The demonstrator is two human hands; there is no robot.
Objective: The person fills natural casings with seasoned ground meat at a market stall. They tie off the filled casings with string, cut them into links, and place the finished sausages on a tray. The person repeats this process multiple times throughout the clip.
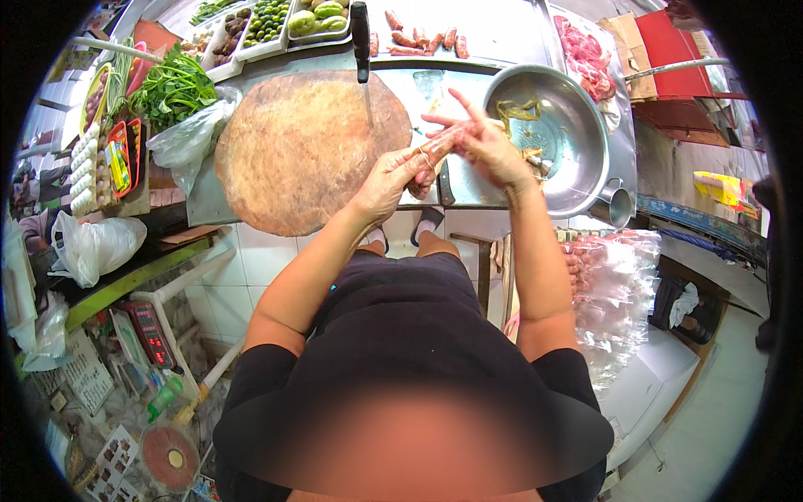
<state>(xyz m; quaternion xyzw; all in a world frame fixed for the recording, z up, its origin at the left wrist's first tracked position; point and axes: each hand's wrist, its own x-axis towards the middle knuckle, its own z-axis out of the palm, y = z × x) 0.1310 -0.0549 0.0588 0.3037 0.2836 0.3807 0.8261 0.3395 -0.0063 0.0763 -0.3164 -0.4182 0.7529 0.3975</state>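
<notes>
In front of my body, above the counter's near edge, a reddish sausage (445,144) is stretched between my two hands. My left hand (390,181) is closed around its near end, and a thin pale string shows by the thumb. My right hand (499,157) grips the other end with the thumb side, while some of its fingers point outward. Just below the hands lies a knife with a dark handle (446,186). To their right stands a steel bowl (585,142) with yellowish, stringy scraps inside. A round wooden chopping board (297,146) is at the left.
A cleaver-like knife with a black handle (360,42) stands at the board's far side. Several sausages (421,40) lie on a white surface beyond. Raw meat (585,54) sits far right, leafy greens (171,88) far left. Bagged sausages (615,284) hang at right; a steel cup (616,205) adjoins the bowl.
</notes>
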